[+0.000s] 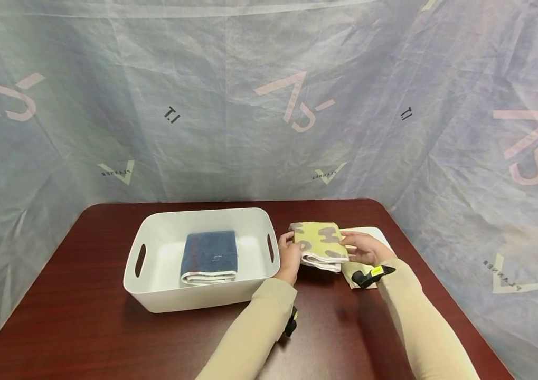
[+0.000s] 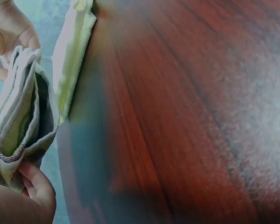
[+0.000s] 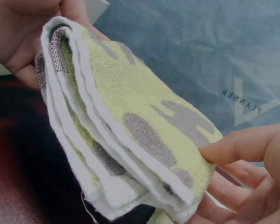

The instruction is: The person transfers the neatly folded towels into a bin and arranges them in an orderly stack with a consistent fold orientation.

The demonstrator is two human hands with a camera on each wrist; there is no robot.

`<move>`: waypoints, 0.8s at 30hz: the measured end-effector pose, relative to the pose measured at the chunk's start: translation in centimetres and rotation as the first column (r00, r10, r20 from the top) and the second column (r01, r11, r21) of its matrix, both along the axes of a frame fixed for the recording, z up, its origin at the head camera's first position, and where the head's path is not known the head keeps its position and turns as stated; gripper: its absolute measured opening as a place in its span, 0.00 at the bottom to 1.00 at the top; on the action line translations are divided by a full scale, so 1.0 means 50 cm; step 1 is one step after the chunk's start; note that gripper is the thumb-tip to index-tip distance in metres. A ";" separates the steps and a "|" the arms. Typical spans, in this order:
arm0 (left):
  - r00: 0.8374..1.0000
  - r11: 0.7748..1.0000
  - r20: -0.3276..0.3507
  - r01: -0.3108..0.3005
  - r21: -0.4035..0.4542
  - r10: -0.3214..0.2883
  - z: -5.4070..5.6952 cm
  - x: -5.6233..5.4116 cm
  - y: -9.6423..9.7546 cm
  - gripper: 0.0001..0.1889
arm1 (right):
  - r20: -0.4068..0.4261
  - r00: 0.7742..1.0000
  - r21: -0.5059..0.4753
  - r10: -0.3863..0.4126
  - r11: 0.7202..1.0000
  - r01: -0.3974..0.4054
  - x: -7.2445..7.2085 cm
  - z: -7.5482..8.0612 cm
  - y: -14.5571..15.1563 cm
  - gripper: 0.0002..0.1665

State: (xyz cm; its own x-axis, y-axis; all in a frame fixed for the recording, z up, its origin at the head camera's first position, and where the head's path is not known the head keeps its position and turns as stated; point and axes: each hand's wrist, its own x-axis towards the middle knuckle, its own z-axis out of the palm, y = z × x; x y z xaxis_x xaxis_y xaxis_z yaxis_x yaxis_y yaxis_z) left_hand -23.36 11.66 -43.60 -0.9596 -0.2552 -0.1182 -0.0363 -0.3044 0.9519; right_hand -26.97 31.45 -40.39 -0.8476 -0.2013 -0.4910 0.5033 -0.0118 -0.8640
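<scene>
A folded yellow towel (image 1: 313, 237) with grey patches and white edging is held between both hands, above the table beside the white basket (image 1: 202, 302). My left hand (image 1: 290, 259) grips its left end, and in the left wrist view the fingers (image 2: 35, 179) curl against the cloth. At the opposite end my right hand (image 1: 366, 247) pinches a corner, thumb on the top face and fingers underneath, as the right wrist view shows. Several folded layers (image 3: 79, 107) face the person. Inside the basket lies a folded dark blue towel (image 1: 210, 253).
Beneath the right forearm a pale yellow cloth (image 1: 351, 277) lies on the dark red wooden table (image 1: 178, 343), with a white item (image 1: 379, 233) behind it. The basket has a handle hole at each end. Grey sheeting (image 1: 230, 132) hangs behind and along the sides.
</scene>
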 end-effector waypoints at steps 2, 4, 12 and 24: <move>1.000 1.000 0.000 0.012 0.009 -0.012 0.003 0.001 -0.001 0.20 | -0.009 1.000 -0.013 0.004 1.000 -0.004 0.001 0.007 0.001 0.37; 1.000 1.000 -0.011 0.019 0.015 -0.019 0.007 0.002 -0.002 0.20 | -0.025 1.000 -0.024 0.018 1.000 -0.019 0.001 0.015 0.003 0.37; 0.998 0.999 -0.053 0.030 0.034 -0.028 0.025 0.005 -0.003 0.20 | -0.057 0.998 -0.070 0.008 0.997 -0.012 0.004 0.040 0.013 0.34; 0.994 0.993 -0.060 0.091 0.072 -0.087 0.045 0.007 -0.006 0.20 | -0.107 0.994 -0.096 0.021 0.995 -0.031 0.007 0.056 0.025 0.35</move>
